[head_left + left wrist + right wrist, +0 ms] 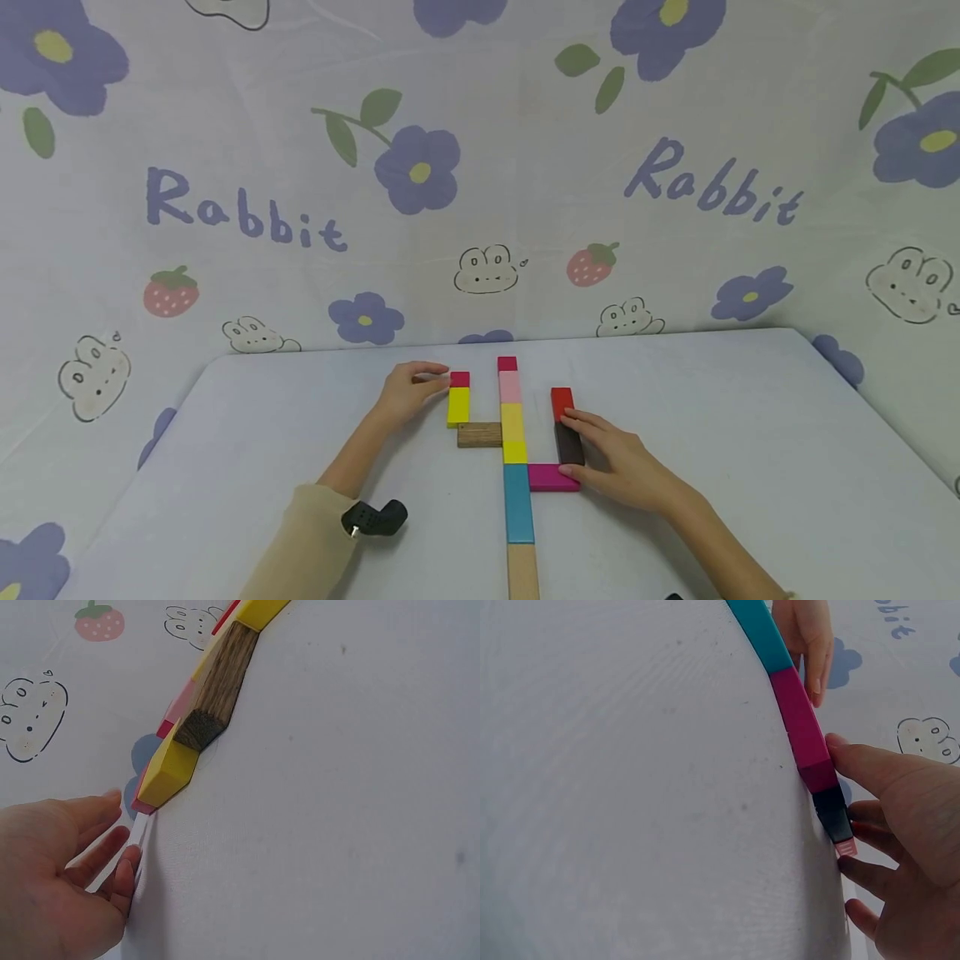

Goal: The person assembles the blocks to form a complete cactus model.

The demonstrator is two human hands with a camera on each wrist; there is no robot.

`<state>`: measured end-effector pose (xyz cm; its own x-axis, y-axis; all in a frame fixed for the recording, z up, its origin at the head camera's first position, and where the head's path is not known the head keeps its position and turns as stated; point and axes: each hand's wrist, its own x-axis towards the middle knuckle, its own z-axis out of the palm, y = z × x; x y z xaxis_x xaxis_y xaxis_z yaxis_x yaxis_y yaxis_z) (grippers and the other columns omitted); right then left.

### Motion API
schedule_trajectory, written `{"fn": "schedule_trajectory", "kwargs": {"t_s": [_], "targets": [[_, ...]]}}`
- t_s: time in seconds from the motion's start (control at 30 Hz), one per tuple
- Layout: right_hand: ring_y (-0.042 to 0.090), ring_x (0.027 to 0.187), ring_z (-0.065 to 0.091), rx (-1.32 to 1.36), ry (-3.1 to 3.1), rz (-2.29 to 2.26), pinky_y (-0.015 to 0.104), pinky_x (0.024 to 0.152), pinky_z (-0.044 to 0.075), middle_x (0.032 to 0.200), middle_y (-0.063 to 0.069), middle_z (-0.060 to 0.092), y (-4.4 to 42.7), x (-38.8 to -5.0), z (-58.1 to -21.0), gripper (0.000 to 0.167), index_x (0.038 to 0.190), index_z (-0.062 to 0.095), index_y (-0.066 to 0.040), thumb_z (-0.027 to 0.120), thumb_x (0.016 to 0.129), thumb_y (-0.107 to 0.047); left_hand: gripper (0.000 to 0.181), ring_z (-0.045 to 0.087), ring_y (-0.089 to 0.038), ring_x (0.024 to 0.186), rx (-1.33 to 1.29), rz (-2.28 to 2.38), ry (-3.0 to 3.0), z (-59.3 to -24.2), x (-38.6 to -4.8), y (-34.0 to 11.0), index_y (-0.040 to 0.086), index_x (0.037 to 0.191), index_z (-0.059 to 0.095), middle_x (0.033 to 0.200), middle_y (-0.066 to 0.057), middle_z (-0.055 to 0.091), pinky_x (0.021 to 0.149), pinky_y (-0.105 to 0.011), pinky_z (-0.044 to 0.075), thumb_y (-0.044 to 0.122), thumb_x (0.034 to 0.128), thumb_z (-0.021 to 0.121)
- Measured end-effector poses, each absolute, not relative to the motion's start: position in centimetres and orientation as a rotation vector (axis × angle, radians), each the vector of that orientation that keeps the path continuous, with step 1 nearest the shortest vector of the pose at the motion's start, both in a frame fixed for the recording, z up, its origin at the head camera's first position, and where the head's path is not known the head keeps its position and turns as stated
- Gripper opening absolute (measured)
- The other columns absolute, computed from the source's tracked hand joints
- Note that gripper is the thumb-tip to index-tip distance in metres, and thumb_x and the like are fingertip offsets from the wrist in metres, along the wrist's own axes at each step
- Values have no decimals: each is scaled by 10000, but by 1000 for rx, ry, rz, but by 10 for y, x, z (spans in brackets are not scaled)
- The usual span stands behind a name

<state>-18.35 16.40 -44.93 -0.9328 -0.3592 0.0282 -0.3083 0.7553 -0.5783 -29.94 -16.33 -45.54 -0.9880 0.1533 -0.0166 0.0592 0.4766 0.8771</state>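
Flat coloured blocks form a branching shape on the table. On its left branch, a small crimson block (460, 379) caps a yellow block (458, 406), which meets a brown wood-grain block (479, 435). My left hand (408, 396) is beside the crimson block, fingers loosely extended; whether they touch it I cannot tell. On the right branch a red block (562, 403) and a black block (569, 443) stand above a magenta block (551, 477). My right hand (622, 467) rests along them, its thumb at the magenta block and fingertips by the red and black ones.
Down the middle runs a column: a small crimson block (507, 363), a pink block (509, 387), yellow ones, a blue block (518, 504) and a tan block (522, 571). White cloth (225, 450) covers the table. A printed curtain (510, 192) hangs behind it.
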Motion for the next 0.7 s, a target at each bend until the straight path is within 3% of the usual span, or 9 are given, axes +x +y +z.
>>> {"fn": "schedule_trajectory", "kwargs": {"t_s": [0.4,0.7], "targets": [[468,1449,462,-537,2870,-957,605,1077,513,1573,221,500,163,-181,-446,712,1535,530,-52,787,944,-355,280,657,-342,1111,213,1461,2742,-455,-277,-185,33,1268,744,1371,-194,654,1017,-484,554,165,1029,682],[438,1381,553,-544,2958,-1014,600,1078,511,1475,197,614,172,-181,-435,599,1479,586,-33,797,948,-212,263,671,-295,990,291,1335,2898,-452,-255,-203,-2,1246,743,1273,-190,715,884,-408,574,125,1031,662]]}}
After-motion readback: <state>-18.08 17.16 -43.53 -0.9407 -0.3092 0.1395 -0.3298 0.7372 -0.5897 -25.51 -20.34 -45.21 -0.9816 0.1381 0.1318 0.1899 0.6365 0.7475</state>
